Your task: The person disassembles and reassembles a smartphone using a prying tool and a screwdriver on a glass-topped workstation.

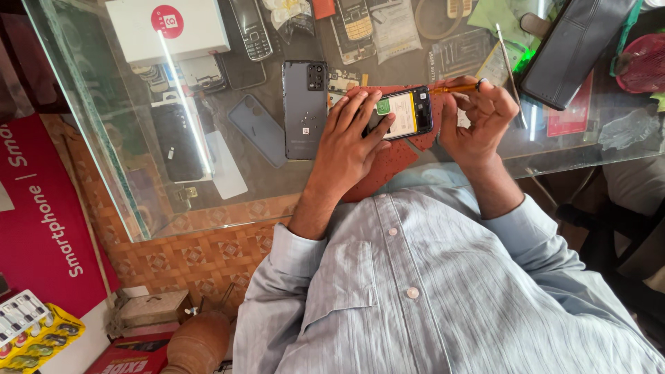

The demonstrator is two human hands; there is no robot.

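Left hand: your left hand (351,142) grips the opened phone (403,113) on the red mat (388,163).
Right hand: your right hand (481,111) pinches an orange screwdriver (454,88), tip at the phone's corner.
Nearby: a grey back cover (304,107) lies beside it.

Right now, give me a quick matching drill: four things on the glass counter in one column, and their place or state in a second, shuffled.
Things:
1. opened phone
2. orange screwdriver
3. grey back cover
4. white box

Places or states:
A. far left corner of the counter
B. held in the right hand
C. steadied under the left hand
D. lying flat, just left of the left hand

Pairs: 1-C, 2-B, 3-D, 4-A
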